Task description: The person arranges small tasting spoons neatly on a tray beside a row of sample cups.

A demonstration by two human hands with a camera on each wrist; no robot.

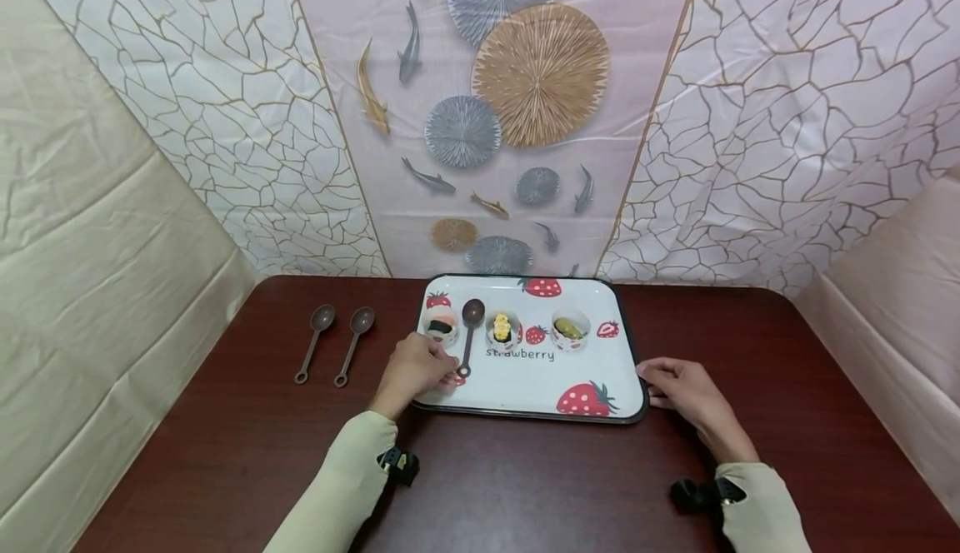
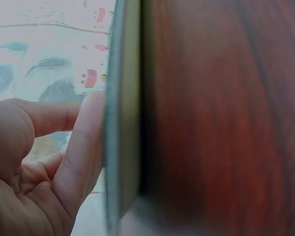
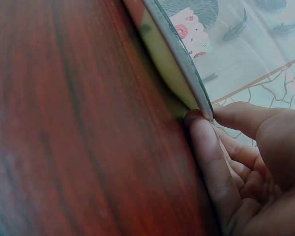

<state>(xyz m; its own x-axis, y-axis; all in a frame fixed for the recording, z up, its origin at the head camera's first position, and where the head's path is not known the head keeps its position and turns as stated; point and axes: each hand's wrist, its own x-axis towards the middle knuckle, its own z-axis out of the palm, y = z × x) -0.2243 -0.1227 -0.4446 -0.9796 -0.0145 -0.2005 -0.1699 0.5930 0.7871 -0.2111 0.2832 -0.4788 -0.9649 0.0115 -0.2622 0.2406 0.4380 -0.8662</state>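
Observation:
A brown spoon (image 1: 468, 341) lies on a white strawberry-print tray (image 1: 510, 382) with a dark rim. My left hand (image 1: 412, 370) reaches over the tray's left front; its fingertips are beside the spoon's ringed handle end. The left wrist view shows its thumb (image 2: 88, 128) low against the tray and hides the spoon, so a pinch cannot be confirmed. At the tray's right edge my right hand (image 1: 686, 395) grips the rim. In the right wrist view, one finger (image 3: 236, 118) meets the top edge and the thumb (image 3: 209, 147) presses from the side.
Three small cups stand in a row on the tray: one with pink and black contents (image 1: 441, 326), one with a yellow topping (image 1: 502, 332), one with green (image 1: 570, 330). Two more brown spoons, one (image 1: 317, 341) beside the other (image 1: 354, 343), lie on the dark wooden table (image 1: 487, 478).

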